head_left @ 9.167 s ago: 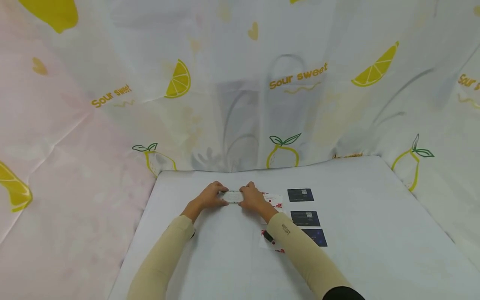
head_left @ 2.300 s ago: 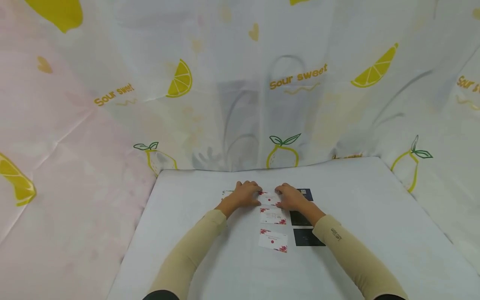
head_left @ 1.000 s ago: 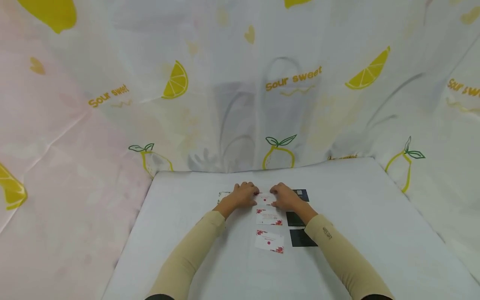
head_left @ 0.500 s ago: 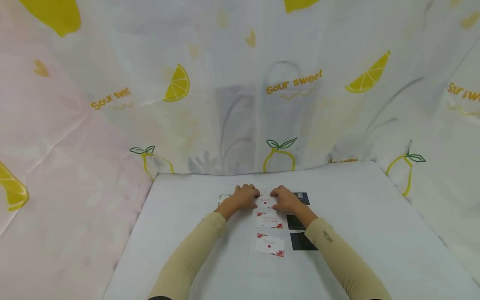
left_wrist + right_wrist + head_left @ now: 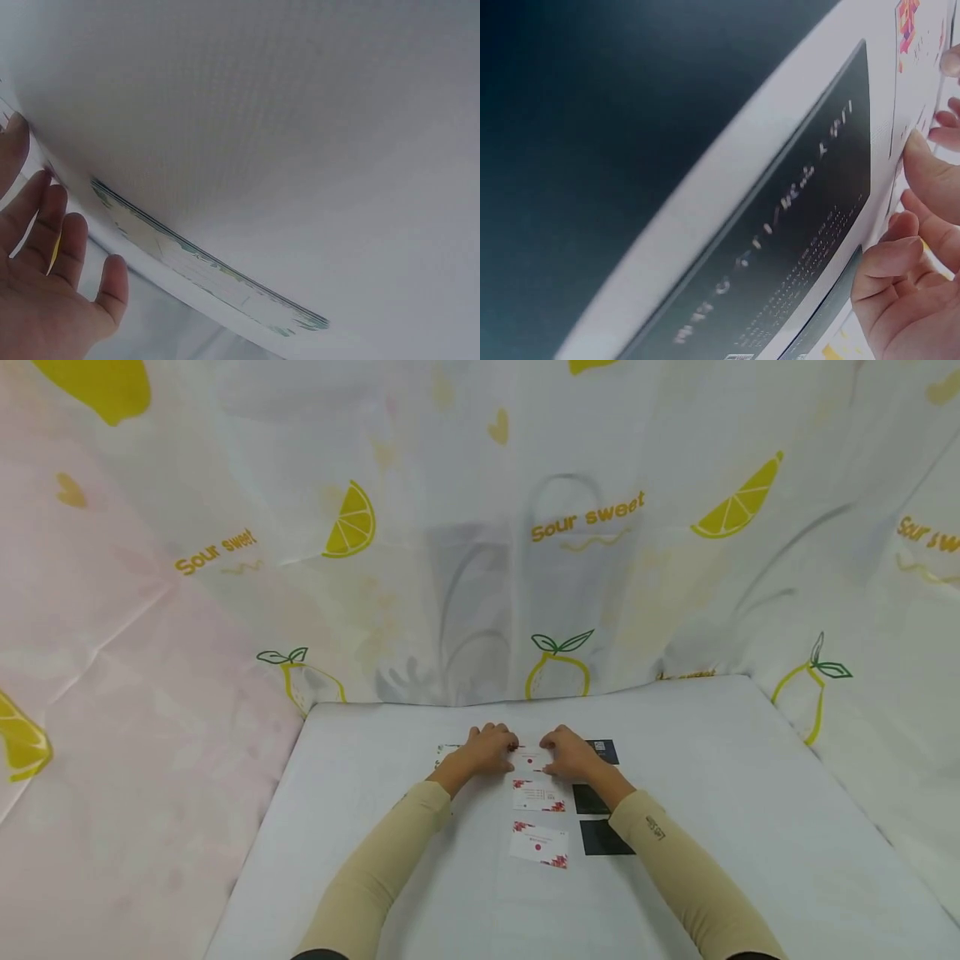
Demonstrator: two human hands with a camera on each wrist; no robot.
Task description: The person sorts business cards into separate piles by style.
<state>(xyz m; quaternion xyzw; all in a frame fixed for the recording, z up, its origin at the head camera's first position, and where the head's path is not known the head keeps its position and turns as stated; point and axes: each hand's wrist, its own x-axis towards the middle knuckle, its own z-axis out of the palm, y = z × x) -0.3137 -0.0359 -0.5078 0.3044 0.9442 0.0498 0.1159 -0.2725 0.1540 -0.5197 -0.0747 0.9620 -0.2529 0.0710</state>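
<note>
Thumb and fingers of my left hand pinch the left end of a white business card with red flower corners, the farthest in its column. My right hand pinches the same card's right end, so the card lies between both hands on the white table. In the left wrist view, the left hand has its outer fingers loosely spread, beside a green-leaf-edged card. In the right wrist view, the right thumb meets the flowered card's edge, and a black card lies close by.
Two more red-flowered cards, a middle one and a nearer one, continue the column. To its right lie three dark cards, the far one and near one partly covered by my right arm. A lemon-printed curtain hangs behind the table.
Nine seconds ago both hands held the green-edged card farther left; they have since moved right onto the flowered card. The nearest dark card showed blue then, black now. Over the last second the hands stay put.
</note>
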